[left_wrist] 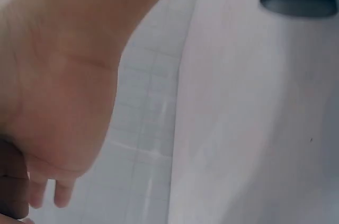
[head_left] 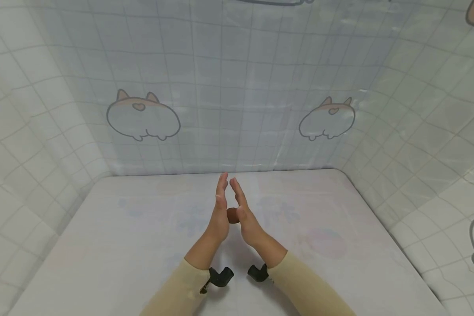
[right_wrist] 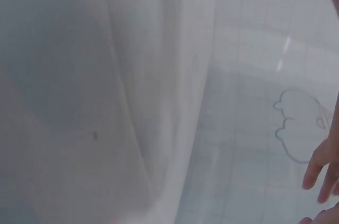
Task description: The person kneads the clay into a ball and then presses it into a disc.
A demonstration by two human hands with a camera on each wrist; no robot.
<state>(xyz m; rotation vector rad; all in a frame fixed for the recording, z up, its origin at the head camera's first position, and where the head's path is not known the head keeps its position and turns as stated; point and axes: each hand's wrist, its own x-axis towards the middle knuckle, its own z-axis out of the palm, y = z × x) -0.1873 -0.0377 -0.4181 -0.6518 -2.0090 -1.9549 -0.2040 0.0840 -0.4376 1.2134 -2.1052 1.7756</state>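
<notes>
A: What does the head view show?

B: A person's left hand point(head_left: 220, 215) and right hand point(head_left: 248, 219) stand palm to palm over a pale table point(head_left: 122, 245), with a round brown piece point(head_left: 232, 215) between them, touching both. The fingers are straight and lean together toward the tips, where a narrow gap divides the two hands. How spread they are within each hand, I cannot tell from this angle.

A: Where does the danger lie?

B: A drop, in my judgement. The piece appears to rely on palm pressure alone; palms easing apart could let it fall, and uneven pressure could squeeze it out sideways. Black devices point(head_left: 221, 277) at the cream sleeves point(head_left: 177, 287) face each other closely; wrists swinging inward might knock them.

A: The left wrist view?

B: The brown piece sits at the lower left edge, beside the palm and cut off by the frame. Two fingertips point(left_wrist: 62, 195) show below, slightly parted. A slide off the palm's centre would probably loosen the hold.

A: And the right wrist view?

B: Slightly parted fingers enter at the right edge before a patterned wall point(right_wrist: 243, 144). The piece is out of view, so a slip could pass unseen here.
</notes>
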